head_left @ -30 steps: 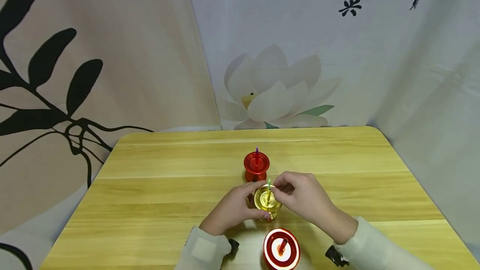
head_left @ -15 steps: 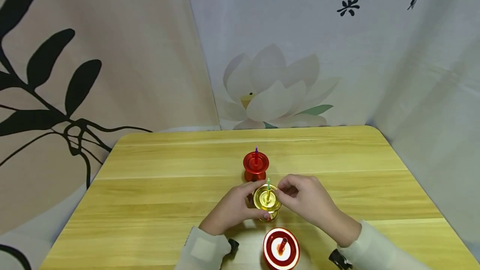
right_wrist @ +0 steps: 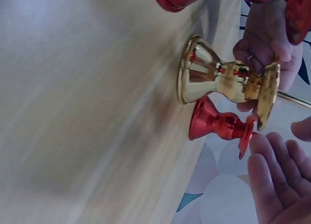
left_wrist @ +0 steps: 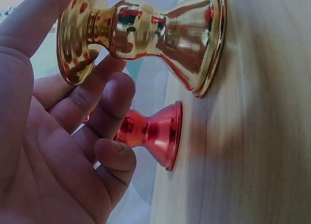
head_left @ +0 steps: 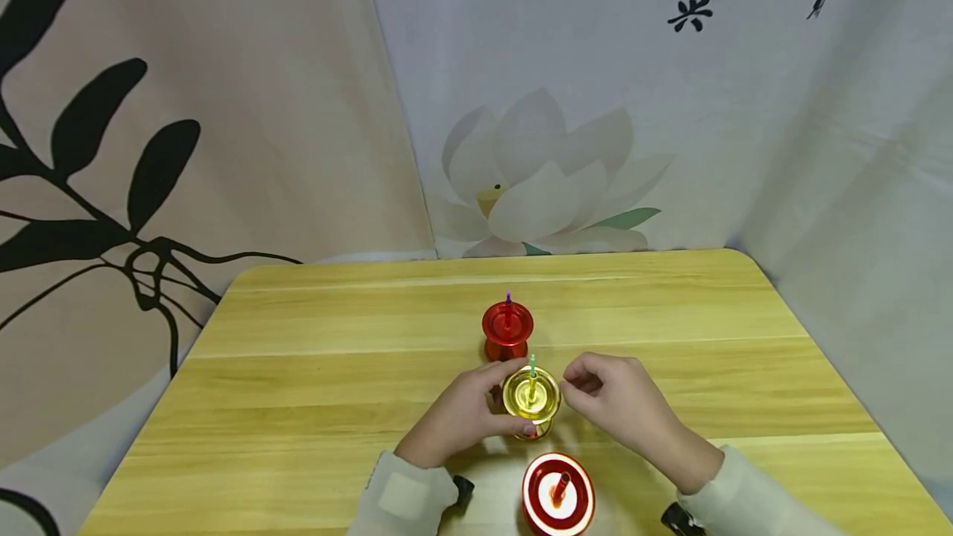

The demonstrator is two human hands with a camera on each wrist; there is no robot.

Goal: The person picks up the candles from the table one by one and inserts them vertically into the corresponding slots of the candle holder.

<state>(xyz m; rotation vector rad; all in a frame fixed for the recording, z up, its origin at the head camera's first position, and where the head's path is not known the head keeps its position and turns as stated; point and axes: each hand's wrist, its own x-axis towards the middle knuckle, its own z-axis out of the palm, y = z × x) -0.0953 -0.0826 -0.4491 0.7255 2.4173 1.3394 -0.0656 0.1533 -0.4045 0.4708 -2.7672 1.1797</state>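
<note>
A gold candle holder [head_left: 521, 405] stands upright on the table, its thin green-tipped stick [head_left: 532, 367] rising from the dish. My left hand [head_left: 465, 410] holds it from the left, thumb at the near side and fingers at the far side of the dish. To the right of the rim is my right hand [head_left: 621, 398], with nothing in its loosely bent fingers. The right wrist view shows those fingers [right_wrist: 272, 182] apart from the gold holder. Behind stands a red candle holder [head_left: 506, 348] with a purple-tipped stick. Another red holder [head_left: 557, 499] stands nearest me.
The three holders form a rough line on the wooden table [head_left: 335, 404]. A printed cloth [head_left: 551, 48] with a lotus hangs behind the table's far edge.
My right hand has drawn away from the green-tipped stick, to the right and slightly toward me. My left hand and all the holders have stayed in place.
</note>
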